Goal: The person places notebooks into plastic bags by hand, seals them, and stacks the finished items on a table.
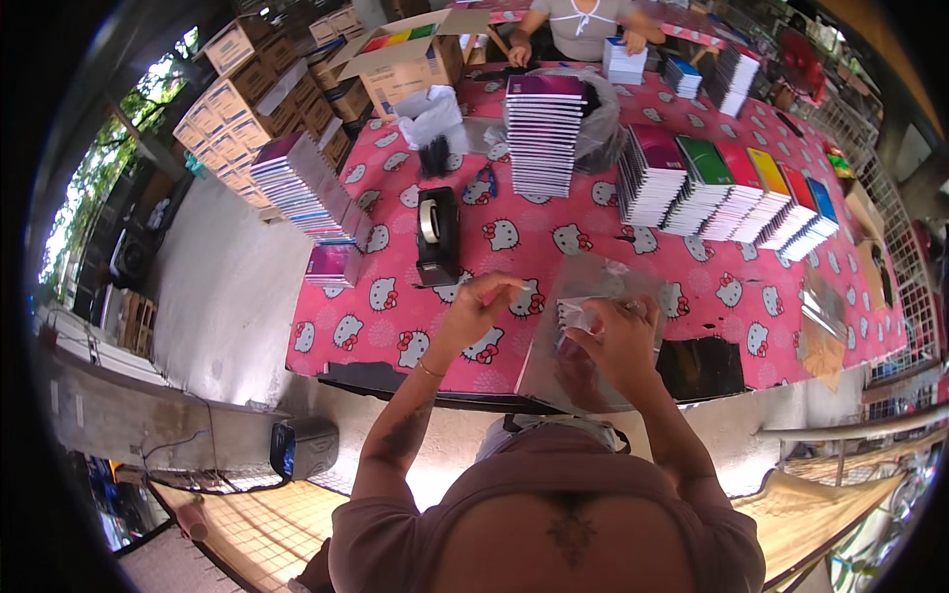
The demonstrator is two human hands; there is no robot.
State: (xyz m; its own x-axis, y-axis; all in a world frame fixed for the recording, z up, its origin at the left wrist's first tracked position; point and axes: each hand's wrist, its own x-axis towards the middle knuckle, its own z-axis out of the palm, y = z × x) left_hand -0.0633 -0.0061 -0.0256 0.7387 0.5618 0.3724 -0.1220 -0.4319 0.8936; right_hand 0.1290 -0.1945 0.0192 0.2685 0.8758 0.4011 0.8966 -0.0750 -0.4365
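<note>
My left hand (481,308) hovers over the table between the tape dispenser and a clear plastic bag. Its thumb and forefinger are pinched together; whatever is between them is too small to make out. My right hand (625,331) is closed on the clear plastic bag (544,361), which lies flat at the table's near edge. Inside or under the bag, something pale shows by my right fingertips, mostly hidden by the hand and by glare. A black tape dispenser (441,259) with a roll of tape (428,221) stands beyond my left hand.
A tall stack of purple notebooks (542,138) rises mid-table. Coloured notebook stacks (704,163) line the right; more purple ones (297,183) stand left. Blue-handled pliers (482,184) lie behind the dispenser. Across the table, a person (583,30) handles notebooks. Cardboard boxes (237,119) are piled left.
</note>
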